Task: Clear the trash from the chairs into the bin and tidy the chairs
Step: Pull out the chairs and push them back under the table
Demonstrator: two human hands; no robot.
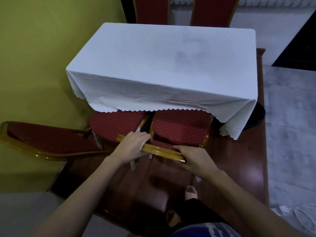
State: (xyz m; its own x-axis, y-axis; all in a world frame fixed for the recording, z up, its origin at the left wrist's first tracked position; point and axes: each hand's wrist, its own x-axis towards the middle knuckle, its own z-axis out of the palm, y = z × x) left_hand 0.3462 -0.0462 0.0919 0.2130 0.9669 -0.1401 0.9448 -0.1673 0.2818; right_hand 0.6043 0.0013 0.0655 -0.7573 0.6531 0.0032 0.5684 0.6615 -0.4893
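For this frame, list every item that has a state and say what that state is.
Left hand: gripping the gold top rail of the right chair's back.
Right hand: gripping the same rail.
Right red-cushioned gold-framed chair: seat partly under the table.
Left red-cushioned gold-framed chair: seat partly under, back swung out toward the green wall.
White scallop-edged tablecloth: draped over the table, nothing on it.
Dark round bin: mostly hidden, contents unseen.

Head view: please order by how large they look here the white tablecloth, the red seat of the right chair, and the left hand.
1. white tablecloth, by far the largest.
2. right chair seat, partly hidden under the cloth.
3. left hand, smallest, though it is nearer the camera, so its true size is unsure.
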